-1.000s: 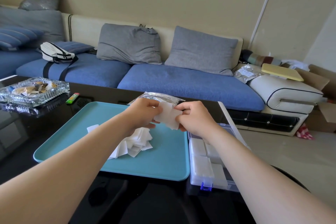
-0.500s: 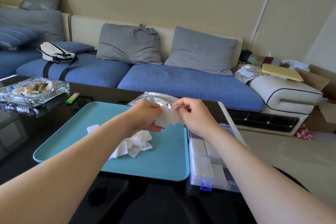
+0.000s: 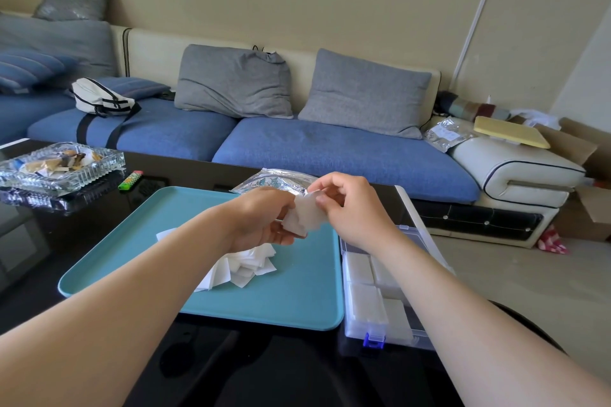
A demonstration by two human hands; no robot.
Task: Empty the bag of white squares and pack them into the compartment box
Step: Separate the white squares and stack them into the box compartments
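The left hand (image 3: pixel 264 220) and right hand (image 3: pixel 352 208) meet at the centre of the frame. Both pinch a small stack of white squares (image 3: pixel 305 215) in curled fingers, in the air above a teal tray (image 3: pixel 297 301). The squares look thin, soft and faintly translucent, with uneven, overlapping edges. Just below the left hand, a loose heap of squares (image 3: pixel 244 266) lies on the tray. A clear compartment box (image 3: pixel 355 334) sits just beside the tray's right edge, lid open, its visible compartments packed with white blocks. A crumpled silver bag (image 3: pixel 274 180) lies behind the hands. Everything rests on a glossy black surface (image 3: pixel 264 370). At the left are a glass ashtray (image 3: pixel 59 165) and a green lighter (image 3: pixel 130 180). A blue sofa (image 3: pixel 330 149) fills the background.
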